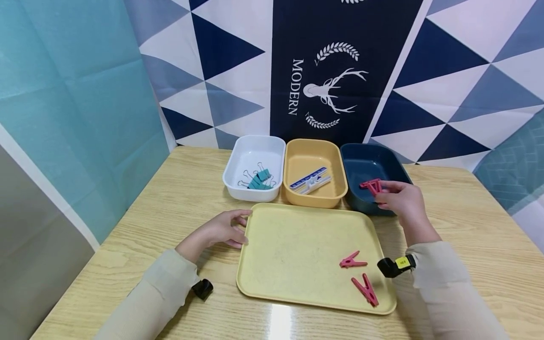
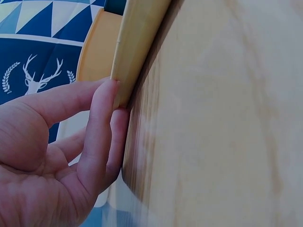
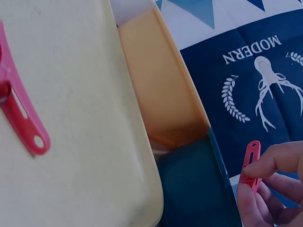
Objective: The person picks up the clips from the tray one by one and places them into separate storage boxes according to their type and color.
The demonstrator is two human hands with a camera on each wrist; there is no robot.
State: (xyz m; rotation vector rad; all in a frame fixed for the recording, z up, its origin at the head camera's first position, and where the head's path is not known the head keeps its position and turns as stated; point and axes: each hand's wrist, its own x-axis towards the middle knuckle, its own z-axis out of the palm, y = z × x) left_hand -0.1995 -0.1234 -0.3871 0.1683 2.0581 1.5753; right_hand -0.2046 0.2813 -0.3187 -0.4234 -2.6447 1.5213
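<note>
My right hand (image 1: 401, 198) pinches a red plastic clothespin (image 3: 253, 158) between thumb and fingers over the dark blue bin (image 1: 363, 156). In the head view, more red shows just left of the held clothespin, overlapping the bin's inside. With its fingertips at the rim, my left hand (image 1: 223, 230) touches the left edge of a yellow tray (image 1: 297, 250). Its fingers are spread and gently bent. Two red clothespins lie on the tray's right side: one upper (image 1: 352, 260), one lower (image 1: 366, 290).
Behind the tray, left of the blue bin, stand a white bin (image 1: 238, 163) with teal binder clips (image 1: 259, 182) and a yellow-orange bin (image 1: 312, 148) with blue and white clips (image 1: 309, 181). A patterned cloth (image 1: 229, 61) hangs behind the wooden table (image 1: 170, 189).
</note>
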